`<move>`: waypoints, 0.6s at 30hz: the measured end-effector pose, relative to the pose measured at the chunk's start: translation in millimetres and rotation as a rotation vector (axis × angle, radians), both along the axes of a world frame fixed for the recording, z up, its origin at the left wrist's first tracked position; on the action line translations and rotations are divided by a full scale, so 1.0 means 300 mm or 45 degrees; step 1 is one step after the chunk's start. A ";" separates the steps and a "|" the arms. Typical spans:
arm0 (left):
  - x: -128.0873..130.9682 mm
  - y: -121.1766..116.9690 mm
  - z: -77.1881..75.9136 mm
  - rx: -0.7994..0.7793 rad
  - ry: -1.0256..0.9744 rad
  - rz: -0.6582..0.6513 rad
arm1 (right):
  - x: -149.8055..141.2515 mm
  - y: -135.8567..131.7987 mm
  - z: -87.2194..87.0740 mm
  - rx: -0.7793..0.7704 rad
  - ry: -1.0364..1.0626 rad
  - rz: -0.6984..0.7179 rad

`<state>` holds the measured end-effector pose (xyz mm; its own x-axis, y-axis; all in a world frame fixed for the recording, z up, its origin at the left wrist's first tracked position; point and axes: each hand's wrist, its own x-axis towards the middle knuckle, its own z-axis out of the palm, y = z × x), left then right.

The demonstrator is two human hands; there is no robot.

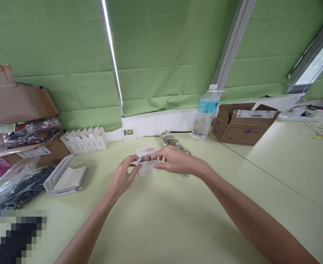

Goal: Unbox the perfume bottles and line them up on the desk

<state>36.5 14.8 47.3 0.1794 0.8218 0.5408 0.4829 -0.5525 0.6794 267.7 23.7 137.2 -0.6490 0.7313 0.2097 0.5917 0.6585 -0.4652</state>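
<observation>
Both hands meet over the pale green table around a small white box whose lid flap stands open. A small gold-coloured item sits in the box's opening. My left hand grips the box's left side with thumb and fingers. My right hand pinches its right side at the top edge. Just behind my right hand lies a pile of small gold and patterned trinkets.
A row of assembled white boxes and a stack of flat box blanks lie to the left. Plastic bags and cardboard boxes crowd the far left. A water bottle and brown carton stand at the back right.
</observation>
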 end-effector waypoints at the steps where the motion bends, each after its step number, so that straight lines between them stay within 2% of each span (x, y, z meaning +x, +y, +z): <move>1: 0.000 0.001 -0.001 0.002 0.009 -0.005 | 0.000 0.001 0.000 -0.007 -0.006 0.008; 5: 0.002 -0.001 0.005 -0.017 -0.008 -0.033 | -0.011 0.007 -0.002 0.095 -0.046 -0.038; 9: 0.012 -0.006 0.021 -0.115 -0.091 -0.009 | -0.045 0.021 -0.034 0.338 -0.064 -0.305; 12: 0.029 -0.007 0.022 -0.171 -0.200 0.089 | -0.077 0.031 -0.070 0.432 -0.140 -0.436; 15: 0.050 -0.006 0.017 -0.213 -0.342 0.215 | -0.090 0.040 -0.093 0.405 -0.153 -0.421; 18: 0.061 -0.003 0.018 -0.205 -0.315 0.237 | -0.075 0.043 -0.085 0.349 -0.121 -0.307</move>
